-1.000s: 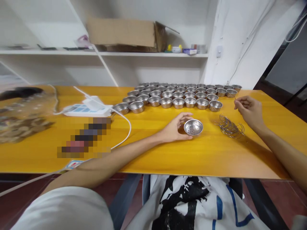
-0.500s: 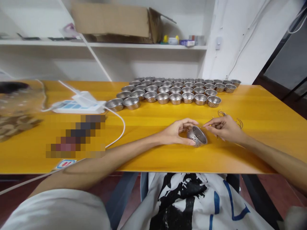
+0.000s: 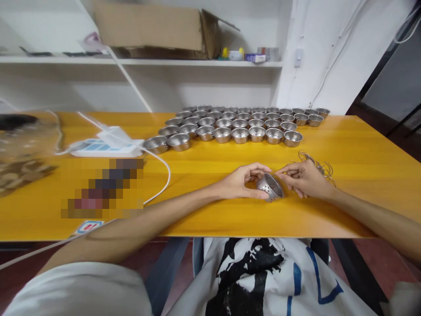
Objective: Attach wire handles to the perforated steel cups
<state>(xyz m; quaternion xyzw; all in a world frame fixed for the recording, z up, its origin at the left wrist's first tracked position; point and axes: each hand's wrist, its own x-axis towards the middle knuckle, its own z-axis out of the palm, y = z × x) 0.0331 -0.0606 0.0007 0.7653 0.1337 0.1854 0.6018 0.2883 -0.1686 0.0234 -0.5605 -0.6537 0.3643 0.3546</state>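
Note:
My left hand is closed round a small perforated metal strainer cup, thumb at the front and fingers behind. The cup tilts, its open mouth turned toward the right. Close to its upper rim, my right hand pinches thumb and forefinger on a thin metal wire, mostly hidden by the fingertips; the other fingers are loosely curled. Just behind the right hand lies a small heap of curved wire pieces, partly covered by that hand.
Rows of similar metal cups stand along the back of the table. A white power strip with a cable lies at left, beside a blurred-out patch. Small tan pieces lie at far left. A cardboard box sits on the shelf.
My right hand has shifted slightly left, bringing its pinched fingertips closer to the cup's rim. More of the wire heap shows behind it. The left hand and cup have barely moved.

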